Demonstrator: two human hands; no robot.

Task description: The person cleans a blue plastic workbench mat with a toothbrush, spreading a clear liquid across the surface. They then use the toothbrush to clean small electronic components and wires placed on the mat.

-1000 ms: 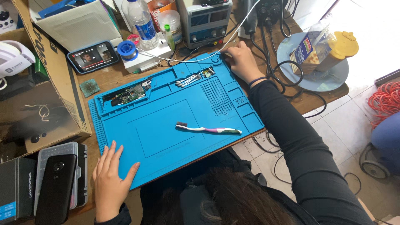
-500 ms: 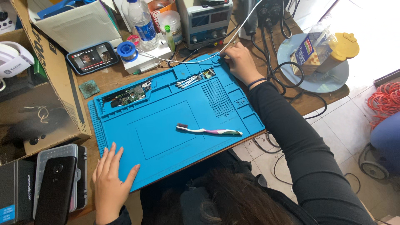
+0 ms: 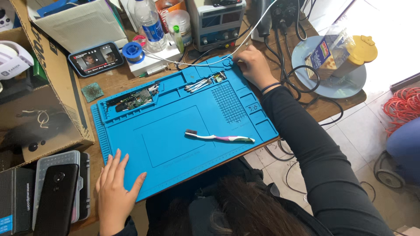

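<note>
A blue silicone work mat (image 3: 175, 131) covers the wooden desk. My left hand (image 3: 114, 190) lies flat, fingers spread, on the mat's near left corner and holds nothing. My right hand (image 3: 253, 63) reaches to the mat's far right corner, fingers curled by a white cable (image 3: 210, 60); what it grips is hidden. A toothbrush (image 3: 218, 137) with a white and purple handle lies in the middle of the mat. A bare circuit board (image 3: 135, 99) sits in the mat's far left tray, and several cotton swabs (image 3: 197, 84) lie in a tray to its right.
A cardboard box (image 3: 43, 96) stands at the left, black phones (image 3: 54, 201) in front of it. At the back are a lit phone (image 3: 91, 59), solder spool (image 3: 131, 51), water bottle (image 3: 148, 22) and bench power supply (image 3: 214, 22). A blue plate (image 3: 337, 85) with a cracker pack lies right.
The view has drifted slightly. My right hand has shifted a little at the mat's far corner. My left hand stays flat in place.
</note>
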